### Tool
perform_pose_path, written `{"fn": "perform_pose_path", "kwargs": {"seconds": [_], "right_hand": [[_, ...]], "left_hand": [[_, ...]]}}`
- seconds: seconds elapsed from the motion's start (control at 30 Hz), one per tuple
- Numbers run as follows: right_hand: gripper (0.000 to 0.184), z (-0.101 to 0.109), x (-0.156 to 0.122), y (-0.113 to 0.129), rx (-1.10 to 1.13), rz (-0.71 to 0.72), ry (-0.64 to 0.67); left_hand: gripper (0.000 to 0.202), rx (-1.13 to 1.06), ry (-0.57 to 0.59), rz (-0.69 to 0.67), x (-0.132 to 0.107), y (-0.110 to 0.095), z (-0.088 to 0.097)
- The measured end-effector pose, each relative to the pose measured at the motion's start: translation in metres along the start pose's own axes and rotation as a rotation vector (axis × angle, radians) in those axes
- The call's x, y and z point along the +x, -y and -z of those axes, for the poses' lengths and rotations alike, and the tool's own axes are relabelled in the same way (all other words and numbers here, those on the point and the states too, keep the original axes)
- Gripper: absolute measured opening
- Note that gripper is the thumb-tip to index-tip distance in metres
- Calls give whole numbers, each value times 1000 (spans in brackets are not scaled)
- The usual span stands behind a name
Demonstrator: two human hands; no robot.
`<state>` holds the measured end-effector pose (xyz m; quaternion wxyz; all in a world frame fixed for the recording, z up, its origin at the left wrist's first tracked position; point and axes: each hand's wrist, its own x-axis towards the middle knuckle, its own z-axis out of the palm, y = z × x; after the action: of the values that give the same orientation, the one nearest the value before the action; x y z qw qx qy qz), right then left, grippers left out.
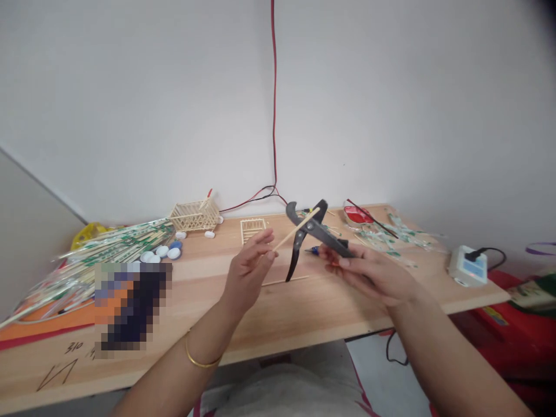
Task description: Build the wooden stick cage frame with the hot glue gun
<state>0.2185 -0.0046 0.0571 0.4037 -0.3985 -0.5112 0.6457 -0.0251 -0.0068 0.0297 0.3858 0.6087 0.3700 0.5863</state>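
Note:
My left hand (251,269) pinches a thin wooden stick (295,229) between thumb and fingers, and the stick slants up to the right. Above the table, my right hand (369,272) grips one handle of black pruning shears (309,227). The jaws of the shears are spread, and the stick's far end crosses in front of them; whether it touches a blade I cannot tell. The other handle hangs down, free of my fingers. Beneath it another stick (289,281) lies on the table. Close behind my right hand is a blue and black tool (313,250), partly hidden.
At the back stand a small stick-built cart (195,215) with white wheels and a little stick frame (252,227). Wrapped chopsticks (117,255) and bottle caps (161,252) lie left. Rightward are a red container (358,215), plastic wrappers (386,237) and a power socket (468,267).

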Motion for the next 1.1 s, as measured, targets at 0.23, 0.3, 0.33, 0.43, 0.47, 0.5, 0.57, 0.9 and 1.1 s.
{"fn": "perform_pose_path", "kwargs": {"seconds": [0.23,0.3,0.33,0.43,0.47,0.5,0.57,0.9,1.1], "right_hand": [[36,-64,-2,-57,456,-23,315],[26,-75,0,-69,468,17,361],[22,-78,1,-73,442,38,367],[32,-72,-2,-74,226,90,300],[40,-67,-4,-71,112,107,252],[48,-59,-7,-67,-18,120,200],[54,-43,-15,-60,-322,141,102],[74,-32,-34,-52,-1004,379,-44],[64,-39,-28,-46,-1062,395,-73]], "left_hand": [[20,-449,97,454,-16,-16,-37],[21,-489,62,506,-22,-16,-40],[21,-493,61,529,-23,-16,-40],[21,-408,17,488,-23,-14,-33],[20,-333,-34,415,-21,-12,-29],[19,-252,-89,330,-19,-10,-25],[18,-132,-162,204,-17,-5,-15],[19,104,-30,40,-23,-11,-16],[12,219,26,-60,-25,-8,-11]]}}
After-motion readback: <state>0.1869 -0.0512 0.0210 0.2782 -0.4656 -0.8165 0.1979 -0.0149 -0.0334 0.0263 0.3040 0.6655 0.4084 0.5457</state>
